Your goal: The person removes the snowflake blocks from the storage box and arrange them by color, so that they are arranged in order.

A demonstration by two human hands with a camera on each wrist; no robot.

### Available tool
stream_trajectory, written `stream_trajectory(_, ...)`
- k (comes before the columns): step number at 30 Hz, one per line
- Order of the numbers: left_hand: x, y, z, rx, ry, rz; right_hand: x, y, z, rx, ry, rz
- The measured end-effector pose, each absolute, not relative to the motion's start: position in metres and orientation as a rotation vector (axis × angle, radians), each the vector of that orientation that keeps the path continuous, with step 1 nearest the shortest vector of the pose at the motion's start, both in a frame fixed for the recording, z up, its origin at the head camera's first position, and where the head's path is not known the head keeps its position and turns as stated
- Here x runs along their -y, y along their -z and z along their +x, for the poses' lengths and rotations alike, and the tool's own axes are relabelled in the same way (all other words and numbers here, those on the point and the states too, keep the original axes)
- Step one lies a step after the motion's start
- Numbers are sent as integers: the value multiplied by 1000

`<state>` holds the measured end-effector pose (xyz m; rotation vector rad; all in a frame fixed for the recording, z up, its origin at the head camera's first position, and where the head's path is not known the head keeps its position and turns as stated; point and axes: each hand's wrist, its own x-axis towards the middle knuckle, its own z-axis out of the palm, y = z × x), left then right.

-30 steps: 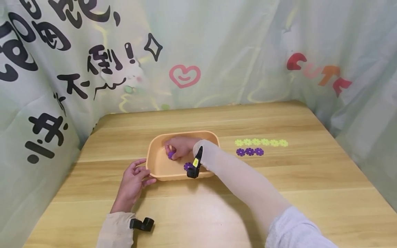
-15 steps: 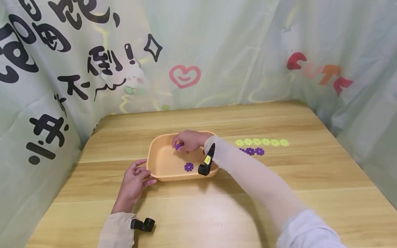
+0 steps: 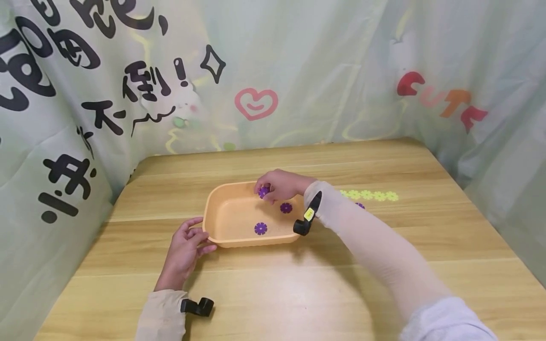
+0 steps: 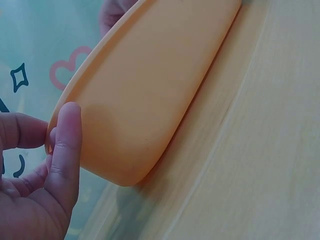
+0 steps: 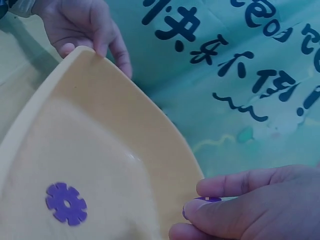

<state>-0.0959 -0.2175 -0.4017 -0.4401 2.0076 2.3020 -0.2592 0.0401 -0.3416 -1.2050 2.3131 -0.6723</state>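
An orange plastic basin (image 3: 230, 215) stands on the table, its front wall also large in the left wrist view. At its front left corner my left hand (image 3: 187, 253) holds the rim between thumb and fingers. Over the basin's far side, my right hand (image 3: 283, 185) pinches a purple snowflake disc (image 3: 264, 191) between thumb and fingertips; the right wrist view shows only slivers of it. Two more purple discs lie on the basin floor: one disc near the front (image 3: 260, 228), another disc below the right hand (image 3: 286, 208).
Right of the basin lies a row of yellow snowflake discs (image 3: 367, 194), partly behind the right sleeve. Below it a purple disc (image 3: 360, 206) peeks out past the forearm. A printed curtain (image 3: 298, 71) surrounds the wooden table (image 3: 256, 284) at the back and sides.
My right hand has moved right and away across the basin, carrying the pinched purple disc. A disc it was covering now shows on the floor. The left hand stays on the rim.
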Motion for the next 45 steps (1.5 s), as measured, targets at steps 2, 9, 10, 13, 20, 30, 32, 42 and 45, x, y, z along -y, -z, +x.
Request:
stream_trajectory(2,218,401,-96,-2008,-2302,-433,-47,339,-260,-2334,662,-1209)
stream_trajectory(9,218,400,-96,-1996,-2325,-436,-71,335,-260,-2357,762,-1189)
stream_trajectory(10,218,400,-96,-1996,-2326,-433,-75,335,-259,-2365,780,-1187)
stream_trajectory(13,217,400,-96,-1999,-2319,-429,-88,337,-252,-2397,821,-1190)
stream_trajectory(20,216,400,-97,-1998,-2308,-450,-113,345,-233,-2536,1054,-1106)
stream_trajectory(30,215,400,-96,-2016,-2293,-463,-151,362,-217,-2550,1242,-948)
stream_trajectory(32,215,400,-96,-2014,-2296,-462,-160,367,-217,-2565,1278,-908)
stream_trajectory(42,214,400,-95,-2012,-2294,-462,-206,385,-215,-2698,1220,-749)
stream_trajectory(45,215,399,-95,-2017,-2294,-459,-217,388,-213,-2706,1200,-689)
